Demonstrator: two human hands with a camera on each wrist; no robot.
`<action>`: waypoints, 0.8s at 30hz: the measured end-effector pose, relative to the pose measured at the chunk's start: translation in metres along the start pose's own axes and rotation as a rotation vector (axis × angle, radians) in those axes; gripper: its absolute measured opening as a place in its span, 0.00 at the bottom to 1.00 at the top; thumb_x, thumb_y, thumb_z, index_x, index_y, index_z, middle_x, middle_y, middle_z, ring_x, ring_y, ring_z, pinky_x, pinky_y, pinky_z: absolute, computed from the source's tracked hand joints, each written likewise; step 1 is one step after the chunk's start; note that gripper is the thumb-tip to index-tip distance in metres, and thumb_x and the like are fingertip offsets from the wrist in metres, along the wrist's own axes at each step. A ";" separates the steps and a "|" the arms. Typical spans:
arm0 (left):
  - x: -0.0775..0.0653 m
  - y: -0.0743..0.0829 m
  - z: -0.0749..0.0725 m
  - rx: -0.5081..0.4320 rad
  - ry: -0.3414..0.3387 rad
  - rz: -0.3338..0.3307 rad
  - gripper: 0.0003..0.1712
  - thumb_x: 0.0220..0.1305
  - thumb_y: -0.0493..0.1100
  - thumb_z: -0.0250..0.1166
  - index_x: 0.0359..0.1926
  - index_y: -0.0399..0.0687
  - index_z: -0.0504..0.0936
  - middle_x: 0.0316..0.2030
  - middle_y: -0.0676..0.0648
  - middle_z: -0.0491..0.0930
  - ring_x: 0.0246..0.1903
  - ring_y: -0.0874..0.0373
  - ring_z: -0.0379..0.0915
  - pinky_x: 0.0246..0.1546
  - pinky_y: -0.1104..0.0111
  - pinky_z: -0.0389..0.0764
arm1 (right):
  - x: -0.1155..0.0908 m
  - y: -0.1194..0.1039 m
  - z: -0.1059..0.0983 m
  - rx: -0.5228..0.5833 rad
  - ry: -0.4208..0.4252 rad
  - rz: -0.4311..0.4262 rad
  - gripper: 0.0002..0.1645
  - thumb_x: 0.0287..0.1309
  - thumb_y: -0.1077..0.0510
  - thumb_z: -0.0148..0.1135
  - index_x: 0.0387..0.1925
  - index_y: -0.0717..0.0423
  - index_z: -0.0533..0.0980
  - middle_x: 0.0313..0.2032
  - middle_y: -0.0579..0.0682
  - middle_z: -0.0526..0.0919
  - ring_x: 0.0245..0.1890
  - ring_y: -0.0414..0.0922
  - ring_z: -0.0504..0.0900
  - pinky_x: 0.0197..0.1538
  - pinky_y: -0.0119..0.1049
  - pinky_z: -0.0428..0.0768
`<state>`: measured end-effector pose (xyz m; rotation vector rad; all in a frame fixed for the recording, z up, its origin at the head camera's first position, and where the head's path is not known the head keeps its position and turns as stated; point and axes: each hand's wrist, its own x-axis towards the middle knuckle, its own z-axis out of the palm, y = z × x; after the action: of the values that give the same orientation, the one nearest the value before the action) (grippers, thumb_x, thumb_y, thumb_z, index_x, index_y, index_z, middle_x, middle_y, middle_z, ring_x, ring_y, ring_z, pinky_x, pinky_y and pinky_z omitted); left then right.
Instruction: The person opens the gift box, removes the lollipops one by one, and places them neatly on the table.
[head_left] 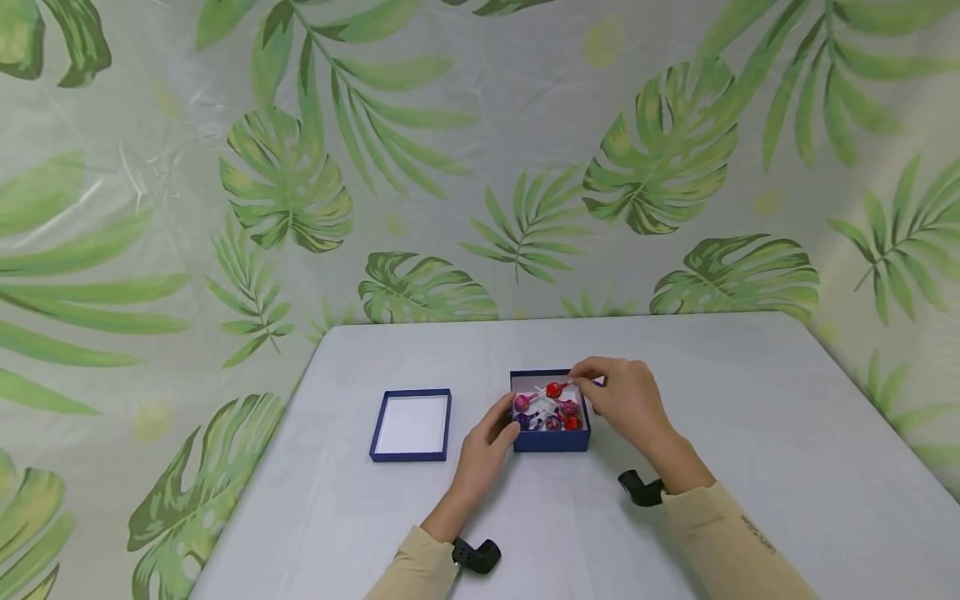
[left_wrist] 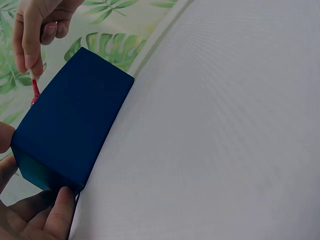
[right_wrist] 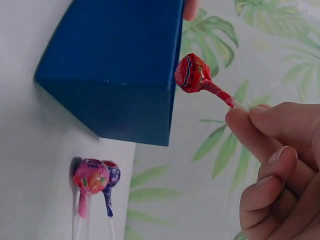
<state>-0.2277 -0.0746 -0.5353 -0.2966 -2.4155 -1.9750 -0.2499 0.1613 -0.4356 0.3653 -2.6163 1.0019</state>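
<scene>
A blue box (head_left: 551, 442) stands on the table with several wrapped lollipops (head_left: 567, 408) inside, in pink, red and purple. My left hand (head_left: 482, 450) holds the box at its left side, thumb by the front corner; in the left wrist view its fingertips touch the wall. Between thumb and forefinger, my right hand (head_left: 626, 400) pinches the white stick of a red lollipop (right_wrist: 192, 74). Its wrapped head is over the box opening in the head view. Beside the box's right wall lie a pink lollipop (right_wrist: 91, 177) and a purple lollipop (right_wrist: 113, 174), mostly hidden behind my right hand in the head view.
Left of the box lies a shallow blue-edged lid (head_left: 411, 425), its white inside facing up. The white table (head_left: 300, 517) reaches back to a leaf-patterned curtain (head_left: 525, 150). A black camera is strapped to each wrist.
</scene>
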 end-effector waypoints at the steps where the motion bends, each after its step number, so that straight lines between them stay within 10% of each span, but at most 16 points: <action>1: 0.000 0.000 0.000 0.000 0.001 -0.003 0.28 0.75 0.49 0.58 0.73 0.67 0.68 0.71 0.57 0.67 0.70 0.58 0.61 0.68 0.64 0.66 | 0.000 0.001 -0.001 0.007 -0.002 0.007 0.04 0.62 0.57 0.70 0.38 0.49 0.87 0.32 0.45 0.88 0.14 0.39 0.78 0.15 0.36 0.73; 24: -0.002 0.005 0.002 -0.005 0.012 -0.005 0.28 0.75 0.47 0.59 0.73 0.62 0.69 0.69 0.55 0.69 0.69 0.58 0.63 0.68 0.65 0.66 | -0.014 0.006 -0.028 -0.043 0.093 0.045 0.04 0.63 0.56 0.68 0.38 0.46 0.87 0.34 0.45 0.88 0.21 0.43 0.72 0.20 0.35 0.70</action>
<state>-0.2248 -0.0725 -0.5314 -0.2785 -2.4063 -1.9793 -0.2340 0.1863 -0.4251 0.2453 -2.5686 0.9509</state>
